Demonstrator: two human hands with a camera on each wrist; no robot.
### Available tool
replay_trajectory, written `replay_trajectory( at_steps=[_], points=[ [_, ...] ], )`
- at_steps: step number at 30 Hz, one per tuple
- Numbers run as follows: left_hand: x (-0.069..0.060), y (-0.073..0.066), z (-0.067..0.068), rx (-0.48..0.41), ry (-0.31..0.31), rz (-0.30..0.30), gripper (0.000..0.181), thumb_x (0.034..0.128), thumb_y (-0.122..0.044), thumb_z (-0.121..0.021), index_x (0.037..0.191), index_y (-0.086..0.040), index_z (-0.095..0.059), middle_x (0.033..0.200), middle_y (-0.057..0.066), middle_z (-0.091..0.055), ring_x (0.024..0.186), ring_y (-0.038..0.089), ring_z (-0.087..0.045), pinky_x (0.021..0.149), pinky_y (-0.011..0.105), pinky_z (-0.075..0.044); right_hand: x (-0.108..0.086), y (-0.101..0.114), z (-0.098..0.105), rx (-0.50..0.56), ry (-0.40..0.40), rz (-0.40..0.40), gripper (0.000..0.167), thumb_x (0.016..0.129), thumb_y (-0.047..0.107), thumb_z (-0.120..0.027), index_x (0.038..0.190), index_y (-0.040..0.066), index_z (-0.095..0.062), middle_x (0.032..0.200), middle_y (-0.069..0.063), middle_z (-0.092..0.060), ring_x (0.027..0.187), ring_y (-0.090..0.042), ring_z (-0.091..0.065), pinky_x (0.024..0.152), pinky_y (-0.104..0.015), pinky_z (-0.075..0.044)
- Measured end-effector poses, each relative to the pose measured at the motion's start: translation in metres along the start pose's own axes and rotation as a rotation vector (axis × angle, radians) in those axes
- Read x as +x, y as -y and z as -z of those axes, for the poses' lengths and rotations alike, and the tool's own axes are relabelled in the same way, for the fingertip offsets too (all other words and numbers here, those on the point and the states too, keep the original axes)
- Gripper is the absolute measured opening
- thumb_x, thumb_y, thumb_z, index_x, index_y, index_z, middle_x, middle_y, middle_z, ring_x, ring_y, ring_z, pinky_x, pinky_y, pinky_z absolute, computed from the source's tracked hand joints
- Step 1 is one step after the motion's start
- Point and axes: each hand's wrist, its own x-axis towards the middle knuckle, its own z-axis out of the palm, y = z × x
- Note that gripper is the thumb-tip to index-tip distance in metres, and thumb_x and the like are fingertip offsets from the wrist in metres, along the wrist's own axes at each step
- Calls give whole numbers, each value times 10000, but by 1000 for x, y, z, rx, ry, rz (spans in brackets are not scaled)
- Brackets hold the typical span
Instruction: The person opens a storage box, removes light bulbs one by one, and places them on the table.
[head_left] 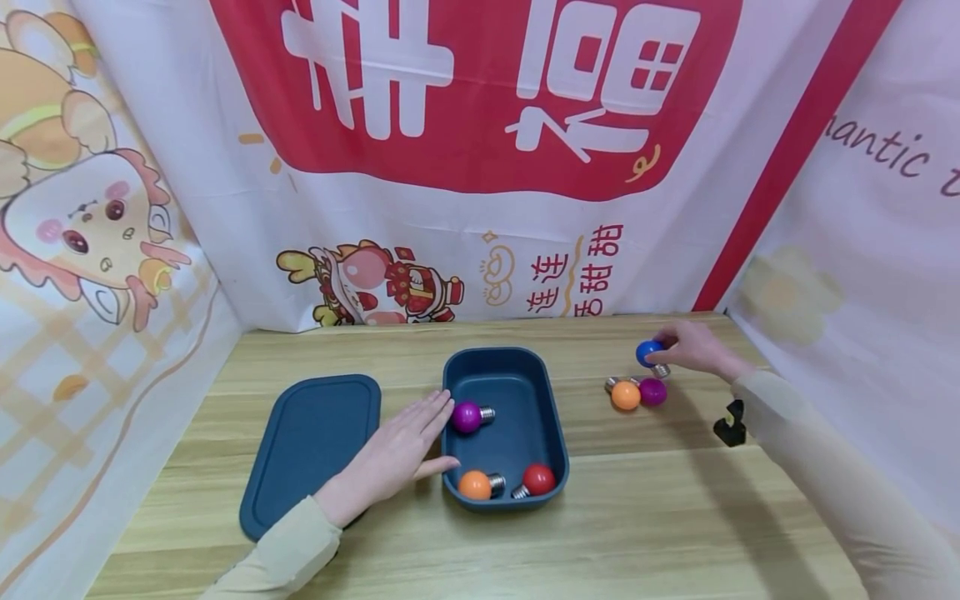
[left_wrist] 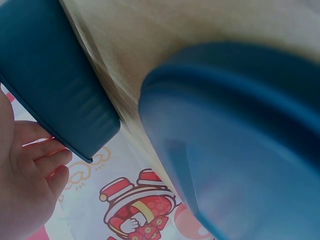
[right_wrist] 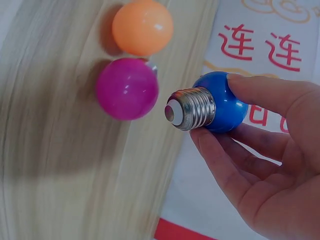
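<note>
Between the thumb and fingers of my right hand (head_left: 693, 346) is a blue light bulb (right_wrist: 222, 102), held above the table with its metal screw base showing. Close below it lie an orange bulb (head_left: 626, 396) and a purple bulb (head_left: 653, 391). My left hand (head_left: 401, 446) rests at the left rim of a dark blue box (head_left: 557, 433), fingers extended; the left wrist view shows the fingers against the box's rim. Inside the box are a purple bulb (head_left: 467, 417), an orange bulb (head_left: 475, 485) and a red bulb (head_left: 538, 479).
A dark blue lid (head_left: 318, 442) lies flat on the wooden table (head_left: 600, 533), left of the box and partly behind the left hand. Printed white cloth (head_left: 420, 208) hangs behind the table and along both sides.
</note>
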Motion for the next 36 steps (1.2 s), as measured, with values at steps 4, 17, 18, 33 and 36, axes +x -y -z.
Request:
replay_trajectory(
  at_steps=[4,17,18,33,36],
  points=[
    [0,-1,2,2,10,2,829,941,-621,-519,1506,-26,-402,1588,164,-376,1468,323,-386,1156,478,-410,-3,-7,0,-10,5,-16,438,899,282,-719,1126,-89,-668,1031,-246,-712,908,-318,-659,802,-489,-568],
    [0,-1,2,9,15,5,831,934,-611,-540,1512,-32,-393,1589,163,-374,1463,325,-394,1157,473,-410,-9,-31,-5,13,27,-51,460,899,296,-715,1118,-104,-654,1000,-231,-712,913,-318,-657,785,-467,-563],
    [-1,-1,2,9,17,6,835,934,-615,-536,1515,-34,-387,1590,163,-372,1464,323,-393,1159,471,-408,-9,-33,-6,16,29,-51,464,900,297,-714,1120,-107,-653,1001,-232,-712,913,-317,-658,785,-466,-563],
    [-1,-2,3,-7,30,21,830,933,-606,-548,1515,-36,-389,1597,158,-361,1473,316,-379,1163,476,-402,-13,-55,-23,15,55,-109,505,898,301,-707,1124,-148,-650,1028,-288,-701,927,-366,-654,800,-483,-554],
    [0,-1,2,-7,23,16,821,935,-597,-552,1509,-31,-397,1593,163,-368,1470,321,-383,1156,480,-409,-14,-57,-24,11,55,-113,518,900,294,-701,1134,-163,-636,1047,-312,-689,940,-394,-650,815,-507,-549]
  ],
)
